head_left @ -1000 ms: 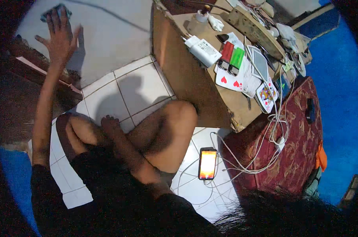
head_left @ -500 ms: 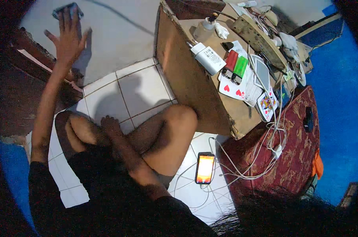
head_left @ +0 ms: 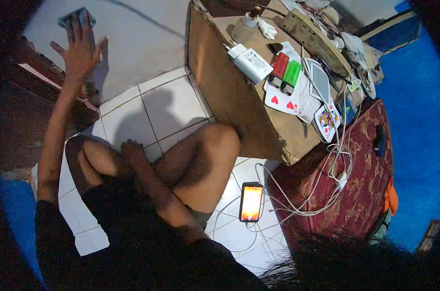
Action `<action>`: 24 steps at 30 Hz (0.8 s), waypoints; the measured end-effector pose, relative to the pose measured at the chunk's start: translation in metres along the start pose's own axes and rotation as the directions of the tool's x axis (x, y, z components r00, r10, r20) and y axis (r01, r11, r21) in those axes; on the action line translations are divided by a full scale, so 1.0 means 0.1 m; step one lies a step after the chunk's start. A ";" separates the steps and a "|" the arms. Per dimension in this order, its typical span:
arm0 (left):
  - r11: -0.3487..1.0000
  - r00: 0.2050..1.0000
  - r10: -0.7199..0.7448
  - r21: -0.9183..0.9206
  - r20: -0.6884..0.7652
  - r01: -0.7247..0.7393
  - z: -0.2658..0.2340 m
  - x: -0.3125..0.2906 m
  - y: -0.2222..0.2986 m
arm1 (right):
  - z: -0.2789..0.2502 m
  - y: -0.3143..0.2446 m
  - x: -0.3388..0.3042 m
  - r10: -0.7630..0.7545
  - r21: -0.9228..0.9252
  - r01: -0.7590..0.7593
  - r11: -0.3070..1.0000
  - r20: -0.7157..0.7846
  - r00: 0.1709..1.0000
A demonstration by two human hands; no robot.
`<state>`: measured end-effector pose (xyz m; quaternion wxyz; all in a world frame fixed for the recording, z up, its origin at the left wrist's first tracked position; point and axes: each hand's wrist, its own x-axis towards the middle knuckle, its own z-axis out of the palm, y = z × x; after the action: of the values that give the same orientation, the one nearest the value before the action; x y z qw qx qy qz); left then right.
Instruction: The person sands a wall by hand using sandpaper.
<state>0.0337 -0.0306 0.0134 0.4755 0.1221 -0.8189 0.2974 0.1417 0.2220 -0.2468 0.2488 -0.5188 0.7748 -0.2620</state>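
Note:
My left hand (head_left: 80, 51) reaches up at the upper left, its fingers stretched out and apart. The fingertips press a small grey-blue pad (head_left: 76, 18), perhaps a folded cloth or sponge, against the pale wall (head_left: 137, 46). The palm casts a shadow beside it. In the shade over my crossed legs lies my right hand (head_left: 131, 151), loosely open with nothing visible in it. Its fingers are dim. A phone (head_left: 251, 202) with a lit screen lies on the white tiles, right of my bent knee, with a cable at its lower end.
A wooden table (head_left: 212, 87) to the right carries a white charger (head_left: 251, 63), red (head_left: 279, 64) and green (head_left: 291, 75) lighters, playing cards (head_left: 280, 102) and a power strip (head_left: 314, 41). White cables (head_left: 322, 194) trail over a maroon patterned cushion (head_left: 360, 160). Dark broken wood (head_left: 50, 82) stands left.
My left hand and the pad have slid slightly down the wall, toward me. The whole view has shifted a little. My right hand stays on my legs.

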 end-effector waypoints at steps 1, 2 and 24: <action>1.000 0.999 -0.009 0.022 -0.032 0.010 -0.02 0.17 -0.02 | 0.04 0.04 0.05 0.054 -0.016 -0.054 0.998 0.015 0.998; 1.000 0.992 0.016 0.004 -0.127 -0.015 0.03 0.50 0.07 | -0.06 0.24 0.09 0.078 -0.042 -0.078 0.996 -0.024 0.997; 0.970 0.954 0.046 -0.215 -0.296 -0.113 0.05 0.90 -0.14 | 0.07 0.22 0.11 -0.008 -0.358 -0.096 0.929 -0.278 0.961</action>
<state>-0.0100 -0.0376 0.0934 0.5885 -0.0116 -0.7737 0.2344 0.1277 0.2181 -0.2683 0.0433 -0.4972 0.8485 -0.1758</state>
